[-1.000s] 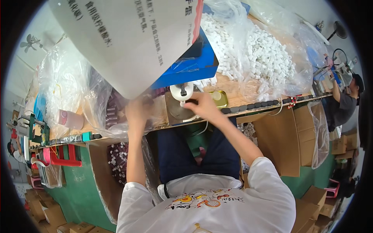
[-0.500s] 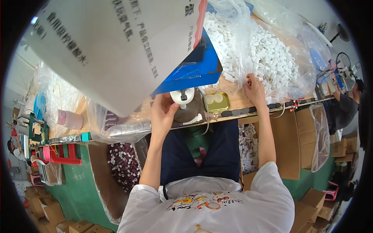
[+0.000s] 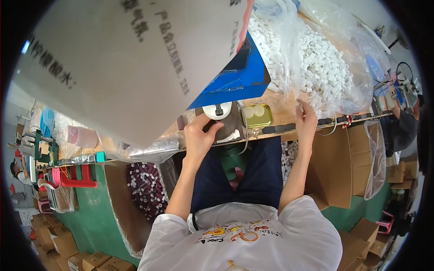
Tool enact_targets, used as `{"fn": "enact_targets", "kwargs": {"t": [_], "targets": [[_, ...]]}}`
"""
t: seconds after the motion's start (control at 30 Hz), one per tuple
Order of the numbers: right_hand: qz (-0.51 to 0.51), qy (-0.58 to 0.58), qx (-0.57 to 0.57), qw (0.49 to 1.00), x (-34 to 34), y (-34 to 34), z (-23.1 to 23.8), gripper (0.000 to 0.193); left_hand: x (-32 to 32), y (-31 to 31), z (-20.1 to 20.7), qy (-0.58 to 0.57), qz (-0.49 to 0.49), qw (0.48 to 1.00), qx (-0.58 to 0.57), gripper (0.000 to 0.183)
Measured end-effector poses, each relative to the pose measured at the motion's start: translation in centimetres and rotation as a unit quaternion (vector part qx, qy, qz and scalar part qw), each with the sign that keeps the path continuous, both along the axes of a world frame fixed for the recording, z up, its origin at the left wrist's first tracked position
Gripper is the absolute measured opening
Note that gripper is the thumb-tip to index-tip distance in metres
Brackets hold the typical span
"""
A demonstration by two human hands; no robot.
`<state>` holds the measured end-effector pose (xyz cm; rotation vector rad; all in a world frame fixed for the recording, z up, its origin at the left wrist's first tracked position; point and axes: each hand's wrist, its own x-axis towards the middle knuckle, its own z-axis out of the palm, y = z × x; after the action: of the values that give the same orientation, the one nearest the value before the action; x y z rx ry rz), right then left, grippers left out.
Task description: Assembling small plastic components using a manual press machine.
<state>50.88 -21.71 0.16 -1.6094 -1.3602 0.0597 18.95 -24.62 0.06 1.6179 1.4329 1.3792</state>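
Note:
A blue bench machine [image 3: 246, 77] stands ahead of me, with a white round head [image 3: 217, 111] and a dark pin in its middle. My left hand [image 3: 200, 134] is at the lower left of this head, its thumb and fingers drawn together; whatever they hold is hidden. Above the bench's front edge, my right hand [image 3: 307, 121] is near the pile of small white plastic sleeves [image 3: 323, 63]. Its fingers are bent in a pinch, but the tips are slightly blurred and any piece between them is too small to name. A yellow-rimmed tin [image 3: 262, 121] with pale round discs lies between the hands.
A large printed sheet [image 3: 122, 67] blocks the upper left. Clear plastic film [image 3: 289, 40] lies over the pile. A box of dark red and white pieces [image 3: 144, 187] stands below at left; an open carton [image 3: 332, 167] is at right. A pink jar [image 3: 81, 136] stands on the left bench.
My right hand has drawn back from the pile's edge toward me. My left thumb has moved in under the white head, where a small white piece showed before. The view has shifted slightly.

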Motion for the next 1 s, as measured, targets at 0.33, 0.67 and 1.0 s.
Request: {"fn": "enact_targets", "kwargs": {"t": [0.33, 0.67, 1.0], "targets": [[0.156, -0.166, 0.061, 0.972, -6.5, 1.1, -1.6, 0.011, 1.1, -0.3, -0.5, 0.131, 0.107, 0.978, 0.121, 0.022], [0.341, 0.226, 0.067, 0.91, -15.8, -0.9, 3.0, 0.021, 3.0, -0.2, -0.9, 0.153, 0.196, 0.959, 0.138, 0.031], [0.414, -0.015, 0.196, 0.889, -15.8, 0.7, 2.3, 0.019, 1.7, 0.2, 0.6, 0.158, 0.103, 0.972, 0.139, 0.026]]}}
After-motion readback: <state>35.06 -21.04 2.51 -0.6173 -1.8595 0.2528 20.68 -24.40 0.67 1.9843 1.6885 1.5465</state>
